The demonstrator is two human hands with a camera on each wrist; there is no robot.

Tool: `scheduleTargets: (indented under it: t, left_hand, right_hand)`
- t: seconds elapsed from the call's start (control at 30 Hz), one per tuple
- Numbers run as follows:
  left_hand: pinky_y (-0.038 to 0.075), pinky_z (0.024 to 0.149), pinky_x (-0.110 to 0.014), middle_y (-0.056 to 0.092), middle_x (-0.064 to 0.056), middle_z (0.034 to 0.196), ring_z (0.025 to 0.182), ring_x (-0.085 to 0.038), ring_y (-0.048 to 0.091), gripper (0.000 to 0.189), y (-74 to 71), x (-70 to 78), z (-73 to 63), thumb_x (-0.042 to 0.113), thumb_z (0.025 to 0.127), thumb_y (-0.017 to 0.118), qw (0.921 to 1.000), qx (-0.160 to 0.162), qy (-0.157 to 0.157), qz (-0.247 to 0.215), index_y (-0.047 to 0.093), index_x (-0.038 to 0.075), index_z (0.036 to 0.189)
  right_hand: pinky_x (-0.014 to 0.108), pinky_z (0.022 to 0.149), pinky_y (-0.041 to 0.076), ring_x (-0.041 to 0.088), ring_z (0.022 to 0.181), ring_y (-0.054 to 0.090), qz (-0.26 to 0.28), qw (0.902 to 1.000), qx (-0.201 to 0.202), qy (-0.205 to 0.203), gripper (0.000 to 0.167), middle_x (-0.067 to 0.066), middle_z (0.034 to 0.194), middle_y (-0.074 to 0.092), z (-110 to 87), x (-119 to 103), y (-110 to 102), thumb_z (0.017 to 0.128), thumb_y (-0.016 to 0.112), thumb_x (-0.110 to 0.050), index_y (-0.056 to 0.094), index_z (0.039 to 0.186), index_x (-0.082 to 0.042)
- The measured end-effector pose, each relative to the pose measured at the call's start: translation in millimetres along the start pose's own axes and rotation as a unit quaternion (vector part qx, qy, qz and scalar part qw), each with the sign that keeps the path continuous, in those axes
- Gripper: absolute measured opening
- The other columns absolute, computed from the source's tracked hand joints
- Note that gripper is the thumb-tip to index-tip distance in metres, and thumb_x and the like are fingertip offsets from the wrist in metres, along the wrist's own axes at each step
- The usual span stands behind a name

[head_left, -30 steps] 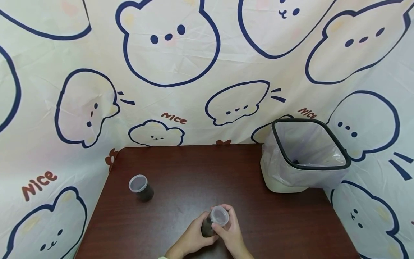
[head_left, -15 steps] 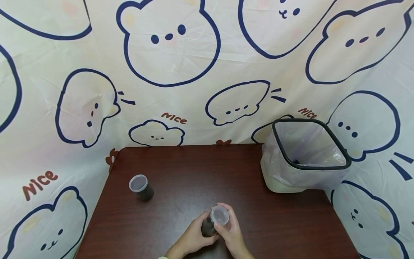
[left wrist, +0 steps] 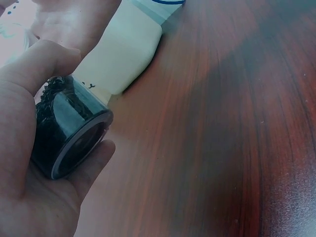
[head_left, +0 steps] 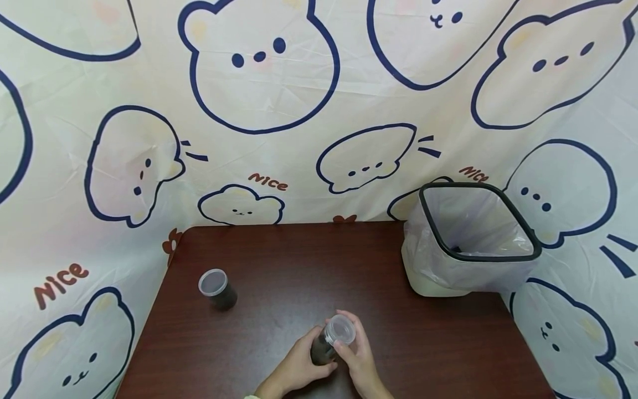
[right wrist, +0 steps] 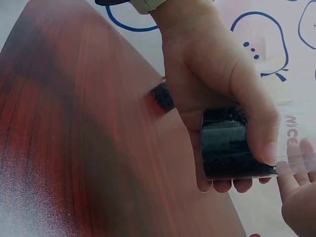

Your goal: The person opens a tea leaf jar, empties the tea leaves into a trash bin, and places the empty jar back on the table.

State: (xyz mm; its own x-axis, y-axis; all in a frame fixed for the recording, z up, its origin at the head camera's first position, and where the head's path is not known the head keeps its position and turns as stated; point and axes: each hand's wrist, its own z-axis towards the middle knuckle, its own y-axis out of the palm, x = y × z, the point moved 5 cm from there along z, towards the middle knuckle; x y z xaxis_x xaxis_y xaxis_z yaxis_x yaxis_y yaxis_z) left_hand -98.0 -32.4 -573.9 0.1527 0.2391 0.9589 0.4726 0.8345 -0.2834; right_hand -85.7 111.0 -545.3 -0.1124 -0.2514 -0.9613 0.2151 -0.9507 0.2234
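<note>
The dark jar (head_left: 320,351) is gripped round its body by the left hand (head_left: 297,363), while its clear top (head_left: 341,330) is pinched by the right hand (head_left: 363,363); it is held tilted above the near part of the brown table (head_left: 279,277). To the left, well apart, 1 other jar (head_left: 224,296) is set upright. The far right corner is taken up by 1 bin (head_left: 428,282), lined with a bag (head_left: 498,274).

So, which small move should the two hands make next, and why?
Probably a gentle turn of the lid by the right hand, with the left hand steadying the jar. The grips suggest it: the left hand holds the tilted jar by its body, while the right thumb and fingers pinch the clear lid.
</note>
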Motion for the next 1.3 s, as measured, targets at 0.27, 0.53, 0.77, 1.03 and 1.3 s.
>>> scheduleTargets:
  t: [0.27, 0.53, 0.77, 1.03, 1.3]
  left_hand:
    - [0.049, 0.084, -0.027, 0.064, 0.002, 0.118, 0.099, -0.009, 0.061, 0.053, -0.3, -1.1, -0.5, 0.020, 0.085, 0.082, 1.0000, -0.003, 0.001, -0.009, 0.056, 0.018, 0.130]
    - [0.049, 0.089, -0.028, 0.065, 0.002, 0.120, 0.104, -0.011, 0.062, 0.052, -4.5, -3.7, -2.6, 0.018, 0.084, 0.083, 0.9999, 0.003, -0.007, -0.011, 0.057, 0.019, 0.129]
    - [0.048, 0.091, -0.029, 0.066, 0.006, 0.118, 0.105, -0.011, 0.062, 0.053, -10.7, -6.4, -4.2, 0.018, 0.083, 0.084, 0.9997, 0.022, -0.011, 0.009, 0.058, 0.014, 0.129]
    - [0.047, 0.091, -0.029, 0.067, 0.004, 0.118, 0.105, -0.011, 0.061, 0.054, -16.2, -9.4, -5.2, 0.018, 0.083, 0.085, 0.9994, 0.030, -0.011, 0.012, 0.057, 0.016, 0.129]
    - [0.046, 0.091, -0.028, 0.066, 0.009, 0.113, 0.103, -0.009, 0.061, 0.051, -22.1, -9.3, -7.9, 0.016, 0.081, 0.085, 0.9989, 0.044, -0.013, 0.013, 0.058, 0.022, 0.124]
  right_hand:
    - [0.029, 0.105, 0.041, 0.018, 0.126, 0.056, 0.011, 0.9999, 0.000, 0.000, 0.050, 0.007, 0.135, 0.063, 0.3, -2, 0, 0.099, 0.053, 0.001, 0.034, 0.145, 0.008]
    - [0.031, 0.107, 0.042, 0.022, 0.131, 0.056, 0.030, 0.9989, 0.002, -0.036, 0.051, 0.013, 0.143, 0.058, 6.9, -10, -14, 0.100, 0.053, 0.003, 0.031, 0.145, 0.015]
    - [0.029, 0.107, 0.043, 0.022, 0.132, 0.055, 0.025, 0.9974, 0.031, -0.060, 0.060, 0.008, 0.145, 0.056, 10.5, -15, -31, 0.097, 0.053, 0.009, 0.023, 0.149, 0.017]
    - [0.029, 0.101, 0.048, 0.023, 0.128, 0.058, 0.062, 0.9889, 0.060, -0.121, 0.058, 0.017, 0.139, 0.058, 10.8, -22, -42, 0.092, 0.052, 0.020, 0.030, 0.145, 0.012]
    - [0.022, 0.095, 0.049, 0.015, 0.117, 0.062, 0.066, 0.9855, 0.113, -0.108, 0.050, 0.013, 0.129, 0.064, 5.4, -18, -60, 0.088, 0.055, 0.024, 0.028, 0.130, 0.015]
